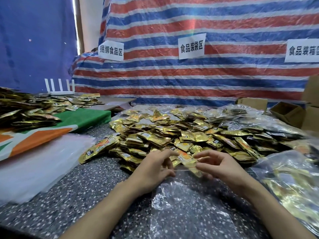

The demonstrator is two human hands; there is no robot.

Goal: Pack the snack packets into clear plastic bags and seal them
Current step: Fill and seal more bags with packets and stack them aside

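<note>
A big heap of gold snack packets [181, 135] covers the middle of the speckled table [69, 192]. A clear plastic bag [186, 204] lies flat in front of me, its mouth toward the heap. My left hand [155, 171] pinches the left side of the bag's mouth, fingers curled. My right hand [222, 168] pinches the right side of the mouth. Between the two hands, a gold packet with orange print [187, 161] lies at the bag's opening.
A stack of clear bags [34, 168] lies at the left, partly under a green, orange and white sheet [51, 133]. Filled clear bags [293, 183] sit at the right. Another heap of packets [25, 111] is far left, with cardboard boxes [293, 114] far right.
</note>
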